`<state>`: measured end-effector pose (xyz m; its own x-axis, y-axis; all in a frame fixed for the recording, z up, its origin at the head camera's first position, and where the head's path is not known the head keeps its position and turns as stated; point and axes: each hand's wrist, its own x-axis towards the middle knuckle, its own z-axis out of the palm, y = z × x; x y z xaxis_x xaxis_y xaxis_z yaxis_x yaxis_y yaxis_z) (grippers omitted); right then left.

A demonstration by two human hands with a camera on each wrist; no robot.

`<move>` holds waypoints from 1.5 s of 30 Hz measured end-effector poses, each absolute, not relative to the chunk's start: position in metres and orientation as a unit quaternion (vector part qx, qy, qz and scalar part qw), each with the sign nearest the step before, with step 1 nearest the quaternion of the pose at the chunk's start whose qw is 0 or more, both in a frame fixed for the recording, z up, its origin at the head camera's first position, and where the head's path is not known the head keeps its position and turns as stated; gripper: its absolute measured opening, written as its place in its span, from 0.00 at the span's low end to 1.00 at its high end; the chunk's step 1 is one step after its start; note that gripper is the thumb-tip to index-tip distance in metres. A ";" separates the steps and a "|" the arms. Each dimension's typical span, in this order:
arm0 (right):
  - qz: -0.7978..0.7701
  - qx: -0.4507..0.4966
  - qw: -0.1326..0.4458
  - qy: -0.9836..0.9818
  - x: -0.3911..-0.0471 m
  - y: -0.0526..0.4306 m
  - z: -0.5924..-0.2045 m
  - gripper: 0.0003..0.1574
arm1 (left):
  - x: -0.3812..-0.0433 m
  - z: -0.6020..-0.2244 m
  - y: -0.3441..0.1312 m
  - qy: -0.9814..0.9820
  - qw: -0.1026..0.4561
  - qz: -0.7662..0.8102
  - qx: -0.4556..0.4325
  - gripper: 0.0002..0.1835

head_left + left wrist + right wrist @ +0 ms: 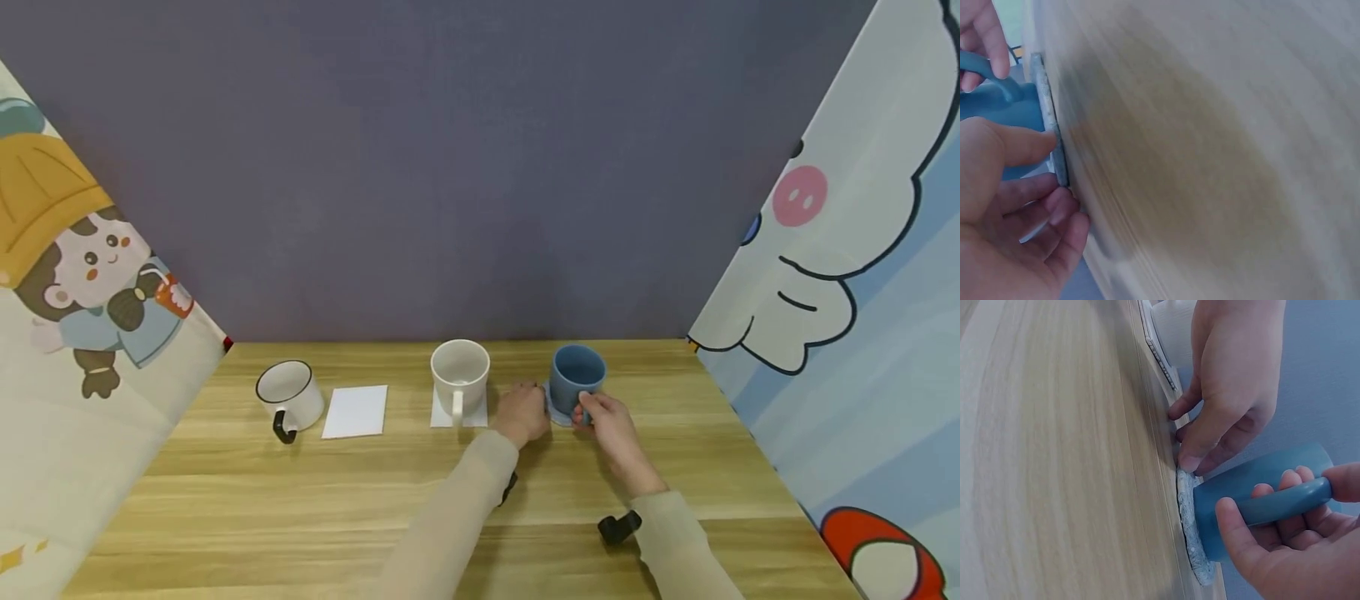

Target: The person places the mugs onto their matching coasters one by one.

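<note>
Right wrist view shows the fingers of the right hand [1297, 556] curled closely round the handle [1285, 503] of the blue mug [577, 367]; I judge that the handle is chosen because it gives a sure hold. The left hand [525, 414] has its thumb and fingers nearly together, pinching the edge of the round coaster [1192, 528], probably to keep it from sliding under the mug. This mug stands upright on the coaster, at the right side of the row. Next to the left hand, the white mug [459, 371] stands on a square mat [477, 414], perhaps for protecting the table [300, 517]. Farther left lies a bare white square [355, 412], and just beside it the black-rimmed mug [303, 408] rests directly on the wood. Cartoon prints cover both side panels; I can read no brand, label or writing anywhere.
</note>
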<state>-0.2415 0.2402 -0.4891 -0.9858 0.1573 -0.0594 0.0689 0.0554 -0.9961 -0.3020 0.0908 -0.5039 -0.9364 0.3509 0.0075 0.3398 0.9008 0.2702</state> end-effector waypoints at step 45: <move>0.693 -0.038 -0.001 -0.720 -0.241 0.254 -0.493 0.20 | -0.228 -0.455 0.030 0.938 -0.083 0.184 0.281 0.04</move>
<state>-0.2406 0.2537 -0.4925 -0.9971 0.0541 -0.0543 0.0563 0.0371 -0.9977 -0.2284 0.0299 -0.4553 -0.8284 0.4963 0.2598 0.5576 0.7748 0.2978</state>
